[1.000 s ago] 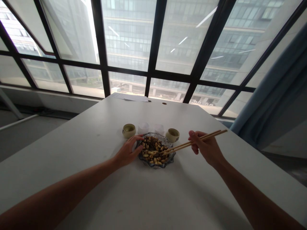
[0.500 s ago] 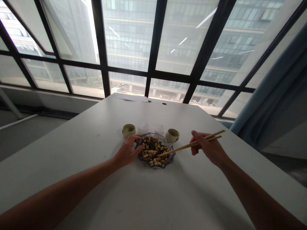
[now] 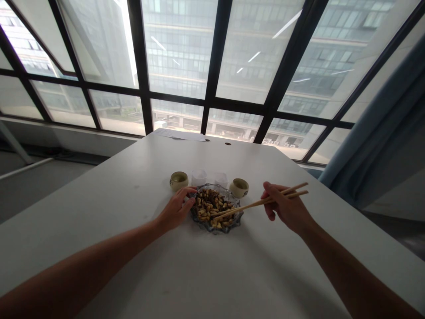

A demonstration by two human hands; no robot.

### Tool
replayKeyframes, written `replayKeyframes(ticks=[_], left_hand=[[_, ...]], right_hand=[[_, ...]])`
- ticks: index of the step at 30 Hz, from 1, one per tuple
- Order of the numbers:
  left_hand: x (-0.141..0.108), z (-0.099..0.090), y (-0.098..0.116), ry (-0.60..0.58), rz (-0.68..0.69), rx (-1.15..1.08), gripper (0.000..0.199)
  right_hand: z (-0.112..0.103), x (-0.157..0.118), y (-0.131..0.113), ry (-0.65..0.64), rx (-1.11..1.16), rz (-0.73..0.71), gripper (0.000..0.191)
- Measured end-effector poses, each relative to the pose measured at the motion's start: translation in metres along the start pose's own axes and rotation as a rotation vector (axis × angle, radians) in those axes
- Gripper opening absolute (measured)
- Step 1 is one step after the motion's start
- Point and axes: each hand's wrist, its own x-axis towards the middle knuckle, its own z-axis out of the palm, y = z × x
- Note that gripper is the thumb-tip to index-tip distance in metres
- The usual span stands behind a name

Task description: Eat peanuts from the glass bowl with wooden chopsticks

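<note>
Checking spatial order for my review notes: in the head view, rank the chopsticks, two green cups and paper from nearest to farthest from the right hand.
From the right hand:
1. Chopsticks: held in it.
2. Right green cup: to the hand's left.
3. Left green cup: farther left.
4. Paper: at the table's far end.

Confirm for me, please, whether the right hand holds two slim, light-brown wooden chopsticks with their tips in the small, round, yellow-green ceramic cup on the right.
Not quite: the chopsticks have their tips not in that cup but among the brown and tan pieces in the scalloped, clear glass bowl, as the head view shows. The right hand does hold them.
</note>
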Motion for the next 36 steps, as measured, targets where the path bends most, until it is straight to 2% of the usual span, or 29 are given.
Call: replayKeyframes(ticks=[2,4,8,12,14,17,21,24,27,31,36], left_hand=[[0.0,0.0,0.0,0.003,-0.003,-0.005,0.028],[0.0,0.0,0.0,0.002,-0.006,-0.01,0.028],[0.0,-0.001,0.0,-0.006,-0.009,-0.012,0.029],[0.0,-0.001,-0.001,-0.013,-0.01,-0.014,0.029],[0.0,0.0,-0.001,-0.016,-0.011,-0.021,0.028],[0.0,0.001,-0.002,-0.013,-0.011,-0.009,0.026],[0.001,0.002,-0.003,-0.007,0.004,0.018,0.025],[0.001,0.001,-0.004,-0.018,0.006,0.026,0.025],[0.001,0.001,-0.006,-0.02,0.008,0.028,0.025],[0.001,0.002,-0.006,-0.01,0.011,0.025,0.025],[0.001,0.002,-0.003,-0.005,0.001,0.03,0.025]], right_hand=[[-0.005,0.001,0.0,-0.013,-0.062,0.025,0.054],[-0.001,-0.001,0.002,-0.097,-0.132,0.06,0.053],[0.027,-0.011,0.013,-0.244,-0.121,0.078,0.053],[0.043,-0.017,0.022,-0.17,-0.157,-0.047,0.053],[0.038,-0.015,0.023,-0.096,-0.2,-0.103,0.052],[0.025,-0.008,0.021,-0.033,-0.22,-0.108,0.053],[0.011,-0.001,0.014,0.05,-0.134,-0.098,0.058],[0.009,-0.001,0.01,0.138,-0.073,-0.144,0.061],[0.011,-0.004,0.009,0.102,-0.121,-0.198,0.055],[0.016,-0.01,0.011,-0.043,-0.272,-0.265,0.043],[0.018,-0.015,0.009,-0.101,-0.392,-0.395,0.037]])
